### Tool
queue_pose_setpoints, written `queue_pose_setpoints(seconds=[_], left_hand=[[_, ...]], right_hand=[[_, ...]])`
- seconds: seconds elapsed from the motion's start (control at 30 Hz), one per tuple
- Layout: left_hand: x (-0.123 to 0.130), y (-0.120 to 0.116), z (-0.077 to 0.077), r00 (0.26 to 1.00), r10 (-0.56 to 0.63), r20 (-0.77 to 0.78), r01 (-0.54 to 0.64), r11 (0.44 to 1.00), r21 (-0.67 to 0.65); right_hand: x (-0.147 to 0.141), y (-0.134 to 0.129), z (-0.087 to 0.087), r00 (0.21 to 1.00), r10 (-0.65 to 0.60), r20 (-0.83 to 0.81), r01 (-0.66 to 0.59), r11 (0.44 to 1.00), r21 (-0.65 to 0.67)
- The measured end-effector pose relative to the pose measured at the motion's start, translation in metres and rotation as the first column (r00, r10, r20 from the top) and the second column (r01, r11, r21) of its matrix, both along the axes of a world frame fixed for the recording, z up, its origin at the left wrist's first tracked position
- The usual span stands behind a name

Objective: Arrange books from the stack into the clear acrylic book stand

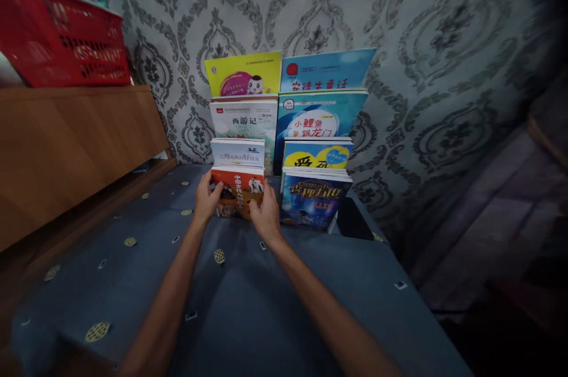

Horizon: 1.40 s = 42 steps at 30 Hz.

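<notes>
A red-and-brown book (237, 190) stands upright at the front of the left row of books. My left hand (206, 196) grips its left edge and my right hand (266, 209) its right edge, thumbs on the cover. Right behind it rises a pale book (238, 152), then a white book (246, 119) and a yellow book (244, 73) at the back. To the right, a dark blue book (313, 202) fronts a second row. Behind that one are a blue-and-yellow book (317, 154), a teal book (323, 113) and a light blue book (328, 69).
Both rows stand on a dark blue patterned cloth (239, 300) against a wallpapered wall (426, 81). A flat black object (354, 220) lies right of the books. At left, a red basket (66, 39) sits on a wooden cabinet (75, 146). A pale curtain-like fabric (483, 211) hangs at right.
</notes>
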State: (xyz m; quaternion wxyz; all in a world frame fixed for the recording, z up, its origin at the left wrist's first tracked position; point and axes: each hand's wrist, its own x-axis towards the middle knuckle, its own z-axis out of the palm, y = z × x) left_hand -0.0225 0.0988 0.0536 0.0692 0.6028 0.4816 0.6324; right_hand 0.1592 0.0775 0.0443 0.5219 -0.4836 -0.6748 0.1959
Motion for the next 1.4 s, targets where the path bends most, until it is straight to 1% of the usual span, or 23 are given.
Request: queue_pose_setpoints(seconds=[0.23, 0.33, 0.43, 0.5, 0.63, 0.73, 0.9, 1.1, 1.2, 1.23, 1.3, 1.4], left_hand=[[0.004, -0.002, 0.004, 0.994, -0.088, 0.064, 0.089, 0.996, -0.020], [0.006, -0.002, 0.009, 0.991, -0.057, 0.121, 0.062, 0.997, -0.040], [0.008, 0.001, 0.018, 0.986, -0.011, 0.169, 0.024, 0.997, -0.077], [0.010, 0.002, 0.026, 0.982, -0.026, 0.185, 0.037, 0.998, -0.056], [0.016, 0.003, 0.035, 0.973, -0.113, 0.201, 0.116, 0.993, -0.001], [0.021, 0.003, 0.035, 0.959, -0.151, 0.238, 0.151, 0.988, 0.022], [0.023, 0.005, 0.031, 0.932, -0.209, 0.298, 0.203, 0.978, 0.053], [0.026, 0.001, 0.035, 0.916, -0.226, 0.331, 0.217, 0.974, 0.066], [0.024, 0.004, 0.035, 0.904, -0.246, 0.350, 0.234, 0.969, 0.078], [0.023, 0.006, 0.035, 0.891, -0.254, 0.376, 0.244, 0.967, 0.074], [0.018, 0.008, 0.035, 0.839, -0.260, 0.478, 0.269, 0.962, 0.051], [0.010, 0.008, 0.037, 0.739, -0.208, 0.640, 0.289, 0.957, -0.024]], right_hand=[[0.004, 0.000, 0.003, 1.000, 0.030, -0.007, -0.030, 0.999, -0.026], [0.005, 0.001, 0.002, 1.000, 0.023, 0.009, -0.023, 0.999, -0.028], [0.004, 0.003, 0.001, 1.000, 0.018, 0.001, -0.018, 1.000, -0.008], [0.003, 0.006, 0.000, 0.999, 0.023, -0.034, -0.022, 0.999, 0.028], [-0.002, 0.012, -0.004, 0.987, 0.046, -0.154, -0.033, 0.996, 0.085], [-0.007, 0.014, -0.005, 0.973, 0.060, -0.225, -0.039, 0.995, 0.096], [-0.010, 0.014, -0.005, 0.959, 0.078, -0.272, -0.049, 0.993, 0.109], [-0.008, 0.015, -0.005, 0.959, 0.092, -0.269, -0.058, 0.990, 0.130], [-0.004, 0.016, -0.006, 0.963, 0.102, -0.250, -0.070, 0.989, 0.133], [-0.003, 0.017, -0.007, 0.964, 0.104, -0.245, -0.074, 0.989, 0.128], [-0.001, 0.019, -0.010, 0.966, 0.109, -0.235, -0.082, 0.989, 0.123], [0.000, 0.021, -0.014, 0.974, 0.107, -0.199, -0.077, 0.985, 0.155]])
